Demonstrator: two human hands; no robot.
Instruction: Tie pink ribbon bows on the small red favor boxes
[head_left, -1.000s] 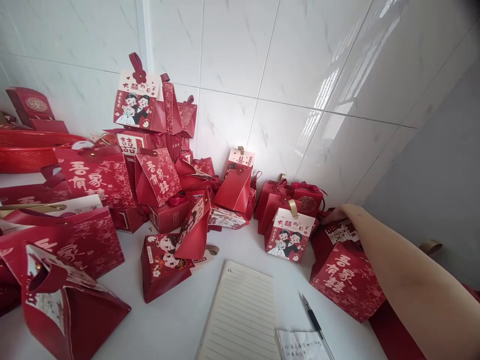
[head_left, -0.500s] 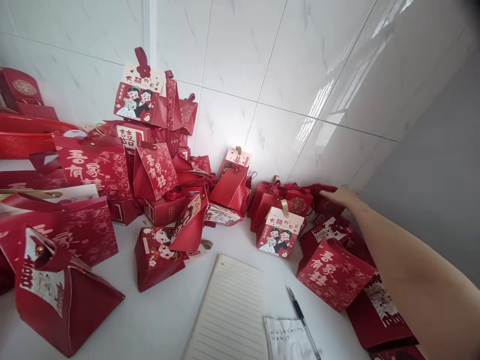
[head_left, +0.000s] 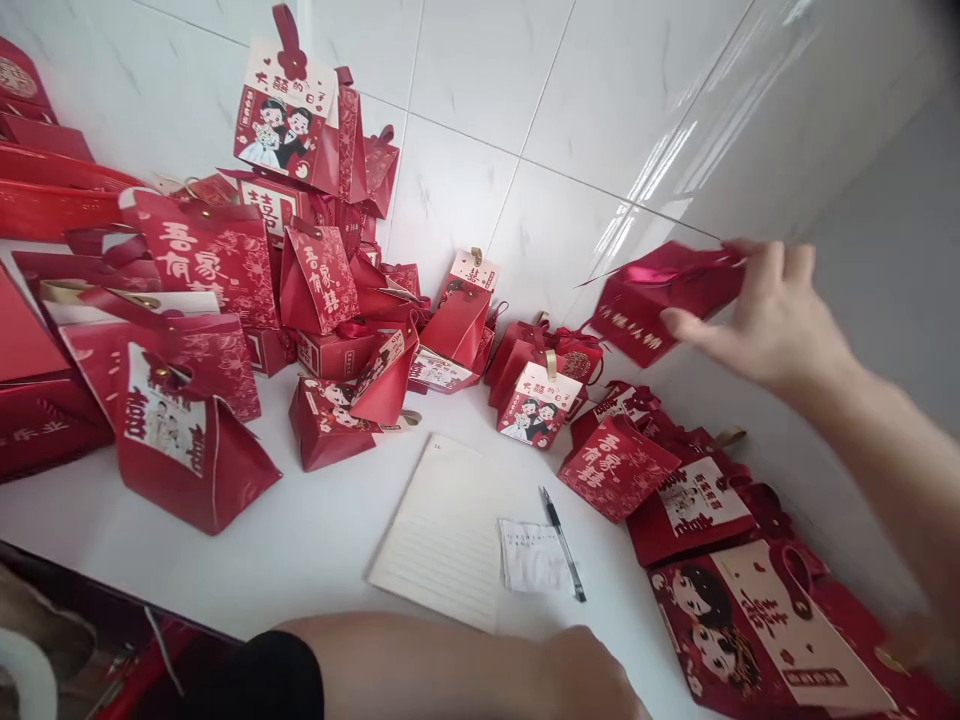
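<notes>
My right hand (head_left: 776, 320) grips a dark red gift box (head_left: 652, 305) with gold lettering and a pink ribbon, held in the air near the tiled wall. The thumb lies on its near side and the fingers are over its far end. Below it, a red gift box with white characters (head_left: 619, 470) and a box with a cartoon couple (head_left: 536, 405) stand on the table. My left hand (head_left: 589, 670) is low at the bottom edge, its fingers hidden and blurred, close to a lined notepad (head_left: 439, 530) and a small paper slip (head_left: 532, 555).
A black pen (head_left: 562, 545) lies by the slip. Many red gift boxes are piled at the left, such as a tent-shaped one (head_left: 187, 440), with a red plastic basin (head_left: 60, 195) behind. More boxes (head_left: 772, 630) line the right side. White tiles (head_left: 465, 130) back the table.
My right hand has lifted the dark red gift box from among the boxes at the back right. My left arm has come in at the bottom. The view has tilted downward.
</notes>
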